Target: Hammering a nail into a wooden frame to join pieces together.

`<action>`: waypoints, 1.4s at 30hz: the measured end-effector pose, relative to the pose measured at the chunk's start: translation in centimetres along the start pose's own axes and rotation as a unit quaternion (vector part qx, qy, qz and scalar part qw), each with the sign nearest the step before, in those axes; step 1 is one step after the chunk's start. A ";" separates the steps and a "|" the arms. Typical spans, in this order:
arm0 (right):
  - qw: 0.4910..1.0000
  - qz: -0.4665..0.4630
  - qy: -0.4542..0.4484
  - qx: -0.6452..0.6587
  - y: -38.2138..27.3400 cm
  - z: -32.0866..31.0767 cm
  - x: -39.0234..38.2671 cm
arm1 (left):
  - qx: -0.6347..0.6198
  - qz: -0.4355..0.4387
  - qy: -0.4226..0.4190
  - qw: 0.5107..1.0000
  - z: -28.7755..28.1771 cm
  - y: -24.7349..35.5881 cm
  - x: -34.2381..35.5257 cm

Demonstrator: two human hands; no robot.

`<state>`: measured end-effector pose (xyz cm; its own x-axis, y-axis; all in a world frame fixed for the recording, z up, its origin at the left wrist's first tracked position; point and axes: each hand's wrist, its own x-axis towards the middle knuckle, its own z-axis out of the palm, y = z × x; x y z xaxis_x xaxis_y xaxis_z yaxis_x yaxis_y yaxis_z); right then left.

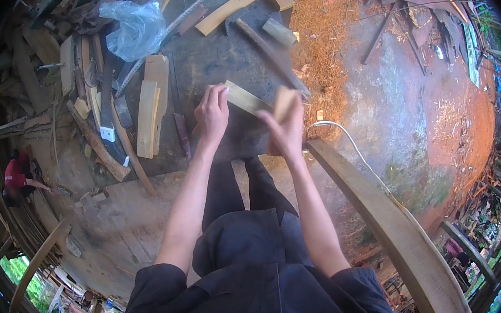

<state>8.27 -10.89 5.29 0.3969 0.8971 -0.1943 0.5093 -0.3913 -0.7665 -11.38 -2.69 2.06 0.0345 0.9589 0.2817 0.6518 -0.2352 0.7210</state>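
My left hand (214, 114) is closed, its fingertips on the near-left end of a flat, pale wooden strip (246, 100). That strip slants down to the right toward my right hand (287, 129), which is somewhat smeared by motion. A light brown wood block (284, 103) is gripped in my right hand, over the strip's right end. Whether block and strip touch, I cannot tell. Just beyond lies a long wooden handle (270, 53) with a dark curved piece at its far end. Beneath both hands is a dark work surface (198, 64).
Wooden boards (151, 109) and offcuts lie at the left, near a crumpled clear plastic bag (136, 31). Sawdust (320, 33) covers a strip right of centre. A long beam (385, 222) with a pale cable (363, 154) runs along my right side. A person in red (15, 175) crouches far left.
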 end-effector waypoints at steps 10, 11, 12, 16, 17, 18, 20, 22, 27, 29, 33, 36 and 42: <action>0.983 -0.045 -0.079 -0.161 -4.5 4.1 2.2 | -0.041 0.029 -0.048 0.998 -1.7 -2.1 1.0; 0.982 -0.045 -0.078 -0.165 -4.6 4.0 2.7 | -0.061 -0.003 -0.020 0.998 -1.5 -2.0 0.7; 0.975 -0.083 -0.108 -0.175 -4.8 4.0 3.5 | -0.077 -0.030 -0.002 0.997 -1.5 -2.0 0.3; 0.947 -0.171 -0.184 -0.200 -7.0 4.6 7.1 | -0.037 -0.084 0.080 0.993 -1.3 -1.6 -0.8; 0.933 -0.190 -0.222 -0.208 -7.6 4.7 7.7 | -0.039 -0.084 0.082 0.992 -1.3 -1.4 -0.8; 0.941 -0.164 -0.241 -0.174 -8.1 4.6 8.0 | -0.016 -0.073 0.095 0.993 -1.2 -1.2 -0.8; 0.971 -0.154 -0.166 -0.071 -6.4 4.5 8.2 | -0.002 -0.053 0.106 0.993 -0.7 -0.3 -0.5; 0.991 -0.050 -0.062 0.105 -5.0 3.8 7.4 | 0.000 -0.060 0.094 0.994 -0.7 -0.1 -0.4; 0.931 0.138 0.150 0.303 -2.2 0.1 -0.6 | -0.020 -0.097 0.094 0.991 -0.8 -1.2 -1.0; 0.917 0.177 0.193 0.301 0.1 -0.3 -3.3 | -0.003 -0.093 0.090 0.992 -0.7 -1.5 -1.0; 0.964 0.183 0.173 0.083 4.0 0.8 -5.8 | -0.016 -0.097 0.092 0.991 -0.1 -2.0 -1.0; 0.989 0.089 0.112 0.041 2.2 2.1 -4.9 | 0.001 -0.102 0.087 0.991 -0.4 -2.6 -1.6; 0.984 0.061 0.142 -0.085 0.6 3.5 -1.5 | -0.043 -0.141 0.101 0.984 0.1 -2.3 -1.4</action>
<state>5.28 -11.70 2.97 0.6487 0.7568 -0.0805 0.5557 -0.5432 -0.6293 -12.80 -3.43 -0.04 -0.2949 0.9389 0.1773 0.5477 0.0141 0.8365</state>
